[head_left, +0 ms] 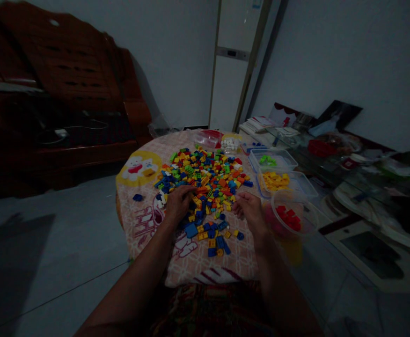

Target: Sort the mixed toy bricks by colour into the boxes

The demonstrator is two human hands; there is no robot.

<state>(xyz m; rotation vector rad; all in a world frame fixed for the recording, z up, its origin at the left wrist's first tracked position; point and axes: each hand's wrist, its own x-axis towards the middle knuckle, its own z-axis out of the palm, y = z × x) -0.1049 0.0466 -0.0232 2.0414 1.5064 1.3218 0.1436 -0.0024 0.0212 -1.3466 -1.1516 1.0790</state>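
A large heap of mixed toy building bricks (205, 171) in yellow, blue, green, orange and red is spread over the round table. At the heap's near left edge rests my left hand (179, 203), its fingers reaching over the bricks and apart from the thumb. My right hand (248, 208) is held at the right edge of the heap with its fingers curled together; whatever is in them is too small and dark to make out. Between my hands and nearer to me lie loose blue and yellow bricks (208, 231). One dark blue brick (138, 197) sits apart on the left.
Along the right edge stand clear tubs holding green bricks (268, 160), yellow bricks (275, 180) and red bricks (288, 218). White bricks (230, 143) fill a container at the back. A patterned cloth (184, 271) covers the table. A cluttered glass stand (296, 145) is at right, a wooden bench (68, 79) at left.
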